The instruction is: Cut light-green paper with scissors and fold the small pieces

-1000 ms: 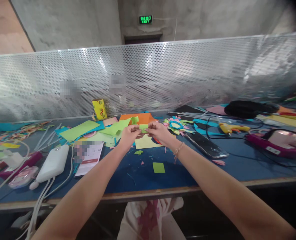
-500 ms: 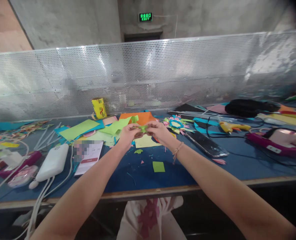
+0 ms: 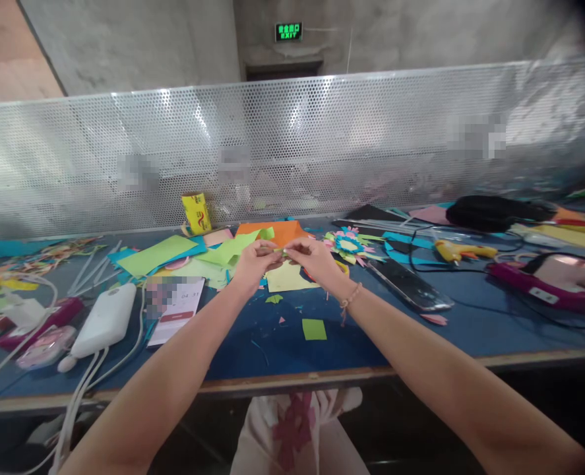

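My left hand (image 3: 256,264) and my right hand (image 3: 314,259) meet over the middle of the table, both closed in a pinch. Between their fingertips is a small piece of green paper (image 3: 279,251), mostly hidden by the fingers. Under the hands lies a pale yellow sheet (image 3: 287,278). A green paper square (image 3: 314,329) rests nearer to me, with a small green scrap (image 3: 274,299) above it. Just right of my right hand sits a paper flower (image 3: 347,244) in blue, pink and yellow. An orange sheet (image 3: 272,231) lies behind the hands.
On the left are a phone (image 3: 178,310), a white power bank (image 3: 105,321) and trailing cables. To the right are a dark phone (image 3: 411,285), a yellow glue gun (image 3: 464,251) and a purple power strip (image 3: 544,285). A perforated metal screen (image 3: 292,152) closes the back.
The green paper between my fingers shows less now, looking narrower as the fingers have shifted on it. Both hands stay in nearly the same place.
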Demonstrator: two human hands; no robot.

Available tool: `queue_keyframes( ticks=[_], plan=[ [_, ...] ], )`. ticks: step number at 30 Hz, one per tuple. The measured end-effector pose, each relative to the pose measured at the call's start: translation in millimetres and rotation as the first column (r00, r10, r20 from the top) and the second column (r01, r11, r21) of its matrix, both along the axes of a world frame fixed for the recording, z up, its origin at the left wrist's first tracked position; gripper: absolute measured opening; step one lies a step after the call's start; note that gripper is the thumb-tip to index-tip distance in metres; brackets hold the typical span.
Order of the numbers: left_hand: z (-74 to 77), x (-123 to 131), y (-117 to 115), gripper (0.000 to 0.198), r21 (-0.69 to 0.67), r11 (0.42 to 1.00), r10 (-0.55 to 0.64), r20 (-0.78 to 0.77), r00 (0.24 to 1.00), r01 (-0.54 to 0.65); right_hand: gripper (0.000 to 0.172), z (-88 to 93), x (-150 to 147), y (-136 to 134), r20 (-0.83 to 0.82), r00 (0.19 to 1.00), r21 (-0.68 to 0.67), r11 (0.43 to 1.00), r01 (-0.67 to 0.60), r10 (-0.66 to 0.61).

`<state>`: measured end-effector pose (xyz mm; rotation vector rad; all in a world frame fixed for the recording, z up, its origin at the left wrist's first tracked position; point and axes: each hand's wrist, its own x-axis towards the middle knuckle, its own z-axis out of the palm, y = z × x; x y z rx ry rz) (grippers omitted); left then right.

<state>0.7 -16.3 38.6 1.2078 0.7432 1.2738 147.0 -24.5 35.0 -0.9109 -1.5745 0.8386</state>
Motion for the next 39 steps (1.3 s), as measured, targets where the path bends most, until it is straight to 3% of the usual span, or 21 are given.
queue_keyframes(
  ticks=[12,20,25,29,31,34,36,39],
  plan=[
    [-5.6,1.5,2.9,0.026,0.065,0.998,0.032,-0.113,0.993,-0.024,0.012,0.3,1.1,0.6,0.057,0.996,0.025,0.997,0.066,-0.068],
    [-4.4,2.0,0.9,0.023,0.036,0.999,0.019,-0.113,0.993,-0.015,0.011,5.6,1.4,-4.4,0.158,0.982,0.036,0.994,0.099,-0.104],
    [-1.0,3.2,0.7,0.018,0.133,0.988,0.104,-0.204,0.973,-0.078,0.014,1.5,0.8,0.4,0.039,0.994,-0.079,0.991,0.106,-0.103],
    [1.6,1.7,0.9,0.018,0.112,0.993,0.065,-0.238,0.969,-0.040,0.017,-1.2,3.7,4.8,-0.018,0.999,-0.115,0.993,0.035,-0.037],
    [2.1,-0.3,0.7,0.019,0.065,0.998,0.034,-0.216,0.976,-0.020,0.017,-1.3,5.6,4.6,0.043,0.999,-0.077,0.997,0.011,-0.008],
    [3.1,-3.3,0.3,0.018,-0.035,0.999,0.027,-0.161,0.987,-0.033,0.021,-1.7,7.2,2.8,0.174,0.983,0.120,0.992,0.038,-0.058],
    [4.1,-4.6,0.2,0.016,-0.083,0.995,0.044,-0.114,0.993,-0.054,0.028,-2.4,7.1,1.7,0.247,0.962,0.293,0.956,0.038,-0.113],
    [5.1,-5.1,0.5,0.015,-0.091,0.995,0.033,-0.055,0.998,-0.038,0.018,-2.5,5.6,0.8,0.336,0.922,0.444,0.896,0.026,-0.193]
  ],
)
